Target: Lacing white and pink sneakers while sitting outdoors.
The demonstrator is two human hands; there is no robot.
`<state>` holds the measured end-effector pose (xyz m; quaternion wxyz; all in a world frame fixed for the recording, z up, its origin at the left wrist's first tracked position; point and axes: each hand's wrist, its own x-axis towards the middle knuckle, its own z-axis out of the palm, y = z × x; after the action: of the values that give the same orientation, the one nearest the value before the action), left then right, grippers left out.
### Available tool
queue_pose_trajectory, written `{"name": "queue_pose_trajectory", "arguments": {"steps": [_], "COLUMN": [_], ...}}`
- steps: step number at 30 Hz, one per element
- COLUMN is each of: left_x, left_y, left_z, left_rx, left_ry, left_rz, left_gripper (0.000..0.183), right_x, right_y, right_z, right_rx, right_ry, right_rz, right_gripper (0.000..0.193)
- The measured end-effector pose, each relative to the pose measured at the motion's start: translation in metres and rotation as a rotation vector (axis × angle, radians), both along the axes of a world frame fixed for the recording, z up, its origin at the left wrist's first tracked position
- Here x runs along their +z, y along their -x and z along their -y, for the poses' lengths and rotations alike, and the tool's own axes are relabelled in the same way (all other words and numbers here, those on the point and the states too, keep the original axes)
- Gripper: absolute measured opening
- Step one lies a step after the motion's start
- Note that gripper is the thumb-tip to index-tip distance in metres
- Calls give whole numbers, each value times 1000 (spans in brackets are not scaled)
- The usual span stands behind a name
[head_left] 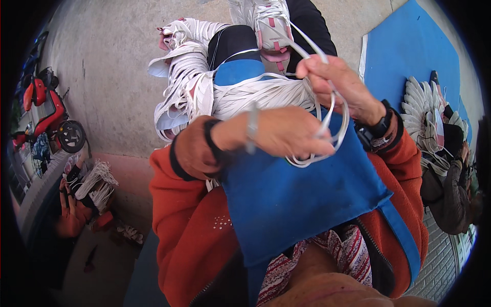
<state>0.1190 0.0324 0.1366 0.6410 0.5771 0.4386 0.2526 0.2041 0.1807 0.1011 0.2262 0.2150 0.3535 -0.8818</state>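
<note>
Head view: left hand (294,132) and right hand (337,84), each grip clamped on flat white fabric laces (326,122); slack loops could snarl if either pinch loosens.

A red scooter (47,117) stands far left, a patterned bag (40,153) just beside its dark wheel (71,136). Below are a co-worker in orange (72,219) and a pinkish strip (123,169) bordering the concrete floor (120,56). At right are a blue mat (409,46), a co-worker in dark clothing (452,199) and grey tiled paving (439,261).
</note>
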Motion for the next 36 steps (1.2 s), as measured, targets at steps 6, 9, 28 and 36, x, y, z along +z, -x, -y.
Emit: {"name": "queue_pose_trajectory", "arguments": {"steps": [6, 9, 28, 36], "left_x": [-82, -102, -102, -98], "left_y": [63, 57, 49, 40], "left_z": [-3, -13, 28, 15], "left_rx": [1155, 1265, 1098, 949], "left_ry": [389, 342, 333, 222], "left_rz": [627, 743, -108, -170], "left_gripper": [34, 24, 36, 42], "right_x": [-16, -19, 16, -81], "right_y": [4, 15, 30, 81], "right_z": [30, 41, -78, -63], "right_rx": [479, 592, 742, -125], "right_ry": [-1123, -1127, -843, -1456], "right_rz": [-929, -892, -193, -1009], "right_gripper": [28, 27, 14, 15]}}
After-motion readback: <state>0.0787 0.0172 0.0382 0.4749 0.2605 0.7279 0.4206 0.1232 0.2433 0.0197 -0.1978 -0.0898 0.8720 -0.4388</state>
